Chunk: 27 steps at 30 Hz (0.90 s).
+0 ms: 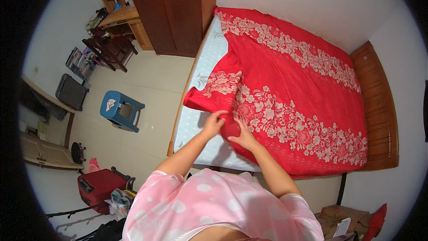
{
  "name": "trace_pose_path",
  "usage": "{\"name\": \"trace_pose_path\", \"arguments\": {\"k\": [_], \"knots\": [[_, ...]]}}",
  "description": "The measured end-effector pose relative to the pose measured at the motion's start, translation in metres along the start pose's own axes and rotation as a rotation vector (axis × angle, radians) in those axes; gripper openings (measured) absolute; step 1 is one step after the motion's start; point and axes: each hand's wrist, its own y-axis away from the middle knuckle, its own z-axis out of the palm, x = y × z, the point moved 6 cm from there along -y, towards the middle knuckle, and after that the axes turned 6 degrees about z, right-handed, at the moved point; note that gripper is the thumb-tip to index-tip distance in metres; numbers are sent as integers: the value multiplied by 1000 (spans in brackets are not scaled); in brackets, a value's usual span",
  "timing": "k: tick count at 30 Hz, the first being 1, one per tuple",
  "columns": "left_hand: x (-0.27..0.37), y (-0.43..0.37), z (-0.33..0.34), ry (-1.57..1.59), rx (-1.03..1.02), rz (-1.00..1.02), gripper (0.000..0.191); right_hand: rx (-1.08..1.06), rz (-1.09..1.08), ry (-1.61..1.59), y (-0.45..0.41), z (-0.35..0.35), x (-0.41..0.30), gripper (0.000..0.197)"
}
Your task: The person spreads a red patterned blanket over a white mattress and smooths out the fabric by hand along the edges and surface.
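A red bedspread (277, 70) with cream flower bands lies over most of the bed. Its foot end is partly folded back, leaving a raised flap (222, 83) bunched above the pale blue mattress (190, 140). My left hand (214, 125) pinches the edge of the cloth at the near end of this flap. Just to its right, my right hand (244, 136) rests against the red cloth with thumb and fingers spread. Some of its fingertips are hard to make out against the fabric.
A wooden headboard (378, 107) stands at the right, and a brown wardrobe (170, 13) beyond the bed's far corner. On the tiled floor at left are a blue stool (117, 107), a dark chair (112, 48), a grey suitcase (72, 90) and a red suitcase (97, 187). Cardboard boxes (344, 217) sit at lower right.
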Motion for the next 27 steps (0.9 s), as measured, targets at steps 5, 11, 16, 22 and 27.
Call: {"name": "trace_pose_path", "arguments": {"k": [5,11,16,22,27], "knots": [[59,25,-7,-54,-203,128,51,201,112,4,-26,17,-8,26],[46,34,-45,-619,-166,230,98,210,19,-67,-22,12,-14,18],[-8,38,-16,-702,-196,114,94,68,33,-171,-2,13,-26,19],[-81,34,18,412,-153,-329,50,21,64,-545,3,-18,-26,19],[-78,23,19,478,27,-330,29,81,-11,-546,-4,-48,-33,19]]}}
